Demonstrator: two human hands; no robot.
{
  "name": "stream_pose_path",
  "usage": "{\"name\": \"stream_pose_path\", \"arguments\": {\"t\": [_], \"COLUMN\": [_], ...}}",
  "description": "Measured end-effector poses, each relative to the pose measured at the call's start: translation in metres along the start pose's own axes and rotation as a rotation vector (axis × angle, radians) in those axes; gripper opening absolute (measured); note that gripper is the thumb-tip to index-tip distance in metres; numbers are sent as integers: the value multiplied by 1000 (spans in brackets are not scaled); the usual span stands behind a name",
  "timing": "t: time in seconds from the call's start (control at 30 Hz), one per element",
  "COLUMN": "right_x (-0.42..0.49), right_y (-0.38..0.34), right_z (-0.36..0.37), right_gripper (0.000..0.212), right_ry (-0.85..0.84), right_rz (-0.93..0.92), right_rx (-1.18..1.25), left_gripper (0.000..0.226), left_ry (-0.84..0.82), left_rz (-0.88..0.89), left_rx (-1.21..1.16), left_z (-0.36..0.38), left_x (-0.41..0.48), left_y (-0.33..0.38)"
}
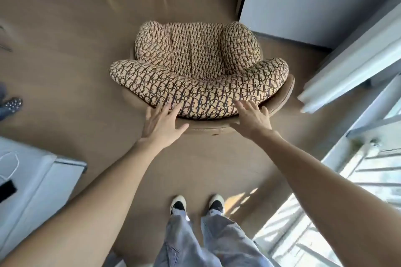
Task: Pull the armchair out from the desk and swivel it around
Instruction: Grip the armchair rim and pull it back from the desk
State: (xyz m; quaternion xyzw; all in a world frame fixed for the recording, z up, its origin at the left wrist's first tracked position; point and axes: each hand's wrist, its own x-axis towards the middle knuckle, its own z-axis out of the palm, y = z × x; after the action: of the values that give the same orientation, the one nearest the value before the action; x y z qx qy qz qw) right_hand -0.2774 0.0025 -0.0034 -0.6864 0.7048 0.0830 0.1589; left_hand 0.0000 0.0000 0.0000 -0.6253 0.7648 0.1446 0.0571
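**Both hands at the armchair back**

Left hand (161,124) and right hand (251,118): fingers spread, fingertips touching the near top edge of the armchair (195,67), gripping nothing. Armchair on open floor (65,60), seat facing away. White desk (32,180) near left, cut off. Window (358,169) right. Chair base hidden.

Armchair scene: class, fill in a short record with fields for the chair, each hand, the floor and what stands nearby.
armchair: patterned cushion in a tan shell, standing free on the floor, backrest toward the person
left hand: open, fingers spread against the backrest cushion's edge
right hand: open, at the backrest rim, not gripping
floor: brown, bare around the chair
nearby: white furniture at left, window at right
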Motion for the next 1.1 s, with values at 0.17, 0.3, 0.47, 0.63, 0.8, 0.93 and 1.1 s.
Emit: {"name": "stream_pose_path", "arguments": {"t": [0.17,0.3,0.47,0.63,0.8,0.93,1.1], "right_x": [20,39,61,64,74,97,137], "right_y": [15,25,26,30,42,60,79], "right_z": [43,64,87,101,105,97,78], "right_gripper": [59,72,59,41,35,36,54], "right_ry": [-80,-93,-54,108,205,201,157], "right_rz": [-58,-103,-82,-81,-126,-211,-272], "right_rx": [12,15,-122,-149,-182,-232,-245], "left_gripper": [62,59,77,75,68,62,57], "left_ry": [-35,71,-73,-237,-144,-34,28], "left_rz": [-10,45,95,128,243,338,355], "left_rx": [29,38,169,263,341,333,326], "left_z": [45,60,78,81,93,102,97], "left_x": [5,22,53,87,96,110,141], "left_y": [-1,1,-12,-1,-7,-7,4]}}
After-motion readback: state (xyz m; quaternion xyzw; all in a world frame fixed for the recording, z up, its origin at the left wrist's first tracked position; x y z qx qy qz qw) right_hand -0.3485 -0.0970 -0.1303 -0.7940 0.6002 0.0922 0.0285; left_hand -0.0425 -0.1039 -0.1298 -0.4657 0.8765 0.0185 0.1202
